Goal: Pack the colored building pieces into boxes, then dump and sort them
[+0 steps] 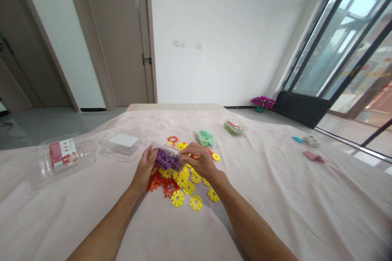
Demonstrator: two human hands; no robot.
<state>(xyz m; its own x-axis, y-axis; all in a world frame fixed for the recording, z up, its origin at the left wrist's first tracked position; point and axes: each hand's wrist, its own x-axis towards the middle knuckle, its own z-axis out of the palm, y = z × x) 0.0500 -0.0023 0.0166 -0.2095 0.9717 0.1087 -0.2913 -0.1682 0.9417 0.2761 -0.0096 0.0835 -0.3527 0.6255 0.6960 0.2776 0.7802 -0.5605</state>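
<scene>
Forearms (pixel 107 224) nearest; both hands' fingers (pixel 190 149) hold purple-filled box (pixel 167 159); leftmost red label (pixel 63 154) (unreadable).

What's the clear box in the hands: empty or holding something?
Holding something: purple pieces show through the clear box. Whether it's completely full, cannot tell.

purple pieces (pixel 167 160) that I hold, yellow discs (pixel 196 202), orange-red square pieces (pixel 170 188), mint-green pieces (pixel 205 138), a pale pink cloth (pixel 260 195), a red-and-white label (pixel 63 154)

Bare L hand (pixel 145 167), R hand (pixel 202 161), f'arms (pixel 243 216)
</scene>
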